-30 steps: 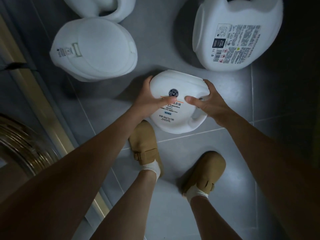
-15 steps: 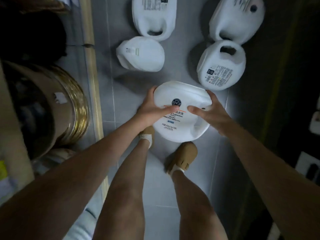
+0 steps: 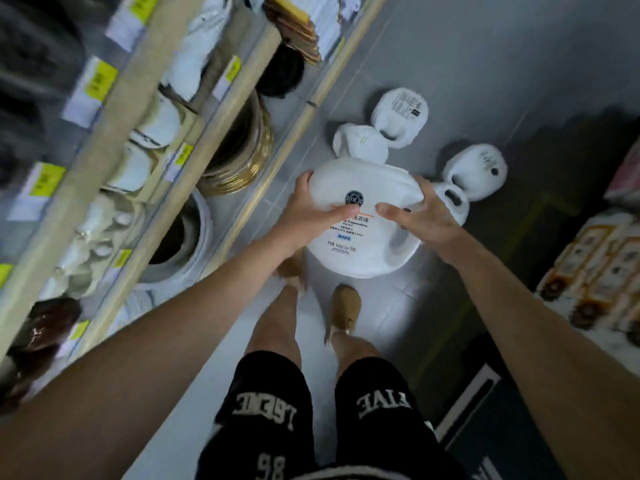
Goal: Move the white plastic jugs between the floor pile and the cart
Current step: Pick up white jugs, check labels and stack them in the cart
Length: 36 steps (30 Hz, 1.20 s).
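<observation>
The left hand [image 3: 304, 216] and right hand [image 3: 420, 220] clasp the white jug [image 3: 360, 252] between them by opposite sides, handle end toward the wrists, nearer the right, the floor pile [image 3: 362, 145] just beyond.

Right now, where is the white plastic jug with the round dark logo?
Head view, centre: the white plastic jug is held above the grey floor between left hand and right hand, the pile of white jugs just beyond it.
</observation>
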Motion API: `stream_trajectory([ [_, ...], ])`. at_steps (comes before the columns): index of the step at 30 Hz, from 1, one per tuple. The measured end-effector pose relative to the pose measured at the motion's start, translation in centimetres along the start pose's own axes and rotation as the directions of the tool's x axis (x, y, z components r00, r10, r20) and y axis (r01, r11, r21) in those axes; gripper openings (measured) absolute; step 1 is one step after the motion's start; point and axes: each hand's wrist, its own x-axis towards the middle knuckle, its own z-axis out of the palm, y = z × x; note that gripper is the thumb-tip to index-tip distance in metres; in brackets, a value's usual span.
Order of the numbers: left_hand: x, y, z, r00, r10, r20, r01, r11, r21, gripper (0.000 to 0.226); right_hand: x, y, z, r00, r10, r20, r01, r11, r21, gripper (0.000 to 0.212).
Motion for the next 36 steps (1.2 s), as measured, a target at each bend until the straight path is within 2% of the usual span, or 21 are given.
stream_trajectory([
  [3,-5.4,-0.3,-2.9,0.994,0.006,-0.112,-0.018,0.994,-0.108,0.095,-3.1,-3.5,2.4,0.995,-0.038,0.096,0.047,0.995,-0.09,0.064],
  [6,-10.7,-1.4,-5.8,0.975,-0.018,-0.222,-0.031,0.976,-0.216,0.089,-5.8,-6.8,5.8,0.977,-0.094,0.189,0.129,0.975,-0.183,0.101],
  [7,-12.4,-1.9,-6.8,0.963,-0.022,-0.267,-0.043,0.97,-0.237,0.088,-6.8,-7.7,7.1,0.972,-0.1,0.214,0.148,0.963,-0.224,0.104],
  [11,-19.7,-5.1,-10.4,0.906,-0.076,-0.417,-0.051,0.957,-0.284,0.09,-10.7,-10.1,13.3,0.931,-0.179,0.319,0.282,0.907,-0.313,0.065],
  [12,-21.6,-6.2,-11.2,0.892,-0.098,-0.442,-0.05,0.949,-0.31,0.095,-11.8,-10.3,15.0,0.918,-0.191,0.349,0.312,0.889,-0.335,0.061],
  [14,-26.0,-8.6,-12.6,0.863,-0.141,-0.485,-0.065,0.921,-0.383,0.108,-14.4,-10.7,18.8,0.881,-0.214,0.423,0.377,0.857,-0.351,0.068],
  [16,-30.6,-11.2,-13.8,0.825,-0.181,-0.535,-0.085,0.897,-0.434,0.108,-17.6,-10.7,22.6,0.833,-0.224,0.506,0.43,0.837,-0.339,0.069],
  [18,-35.5,-14.0,-14.4,0.775,-0.206,-0.597,-0.124,0.877,-0.465,0.1,-21.3,-10.3,26.3,0.78,-0.234,0.581,0.478,0.821,-0.311,0.067],
  [20,-40.6,-17.2,-14.8,0.723,-0.231,-0.651,-0.159,0.862,-0.482,0.101,-25.3,-9.5,29.8,0.729,-0.225,0.646,0.514,0.804,-0.299,0.065],
  [23,-48.4,-22.0,-14.9,0.637,-0.263,-0.724,-0.228,0.834,-0.503,0.097,-32.1,-8.4,34.9,0.648,-0.216,0.73,0.582,0.759,-0.292,0.072],
  [27,-58.8,-28.4,-14.3,0.51,-0.33,-0.795,-0.281,0.809,-0.516,0.108,-41.5,-5.9,41.6,0.546,-0.216,0.809,0.674,0.687,-0.272,0.067],
  [30,-65.7,-32.9,-14.1,0.416,-0.379,-0.827,-0.314,0.793,-0.522,0.101,-48.1,-3.9,46.4,0.464,-0.18,0.867,0.724,0.642,-0.254,0.076],
  [33,-72.1,-37.2,-14.0,0.314,-0.391,-0.865,-0.382,0.782,-0.492,0.09,-54.3,-2.2,51.1,0.338,-0.175,0.925,0.762,0.628,-0.16,0.06],
  [35,-75.9,-39.7,-13.9,0.26,-0.413,-0.873,-0.421,0.765,-0.488,0.085,-58.0,-1.2,54.2,0.283,-0.135,0.95,0.787,0.599,-0.149,0.074],
  [36,-77.6,-41.1,-13.9,0.232,-0.429,-0.873,-0.435,0.757,-0.487,0.084,-59.7,-0.7,55.9,0.262,-0.106,0.959,0.802,0.576,-0.156,0.091],
])
